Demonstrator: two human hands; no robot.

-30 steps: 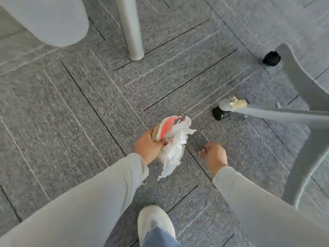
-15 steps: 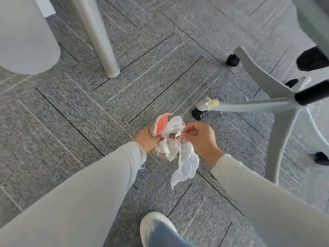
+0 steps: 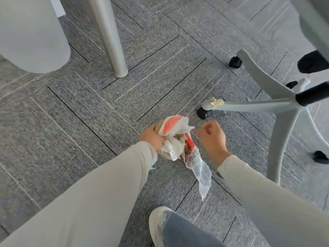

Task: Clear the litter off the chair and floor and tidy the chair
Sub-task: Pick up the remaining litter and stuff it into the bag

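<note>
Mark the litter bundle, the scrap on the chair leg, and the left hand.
Litter bundle (image 3: 172, 147): head view, crumpled white middle.
Scrap (image 3: 216, 102): head view, middle of the yellowish wad.
Left hand (image 3: 152, 137): head view, back of the hand.

The crumpled plastic-and-tissue litter bundle (image 3: 176, 139) is white with red-orange patches and fine dark print. The woven carpet-tile floor (image 3: 160, 77) is speckled grey, lined with black seams and pale stripes; the spoked plastic chair base (image 3: 258, 106) is light grey with black casters (image 3: 203, 113).

A grey table leg (image 3: 110, 36) stands near a white cylinder (image 3: 30, 32).
</note>
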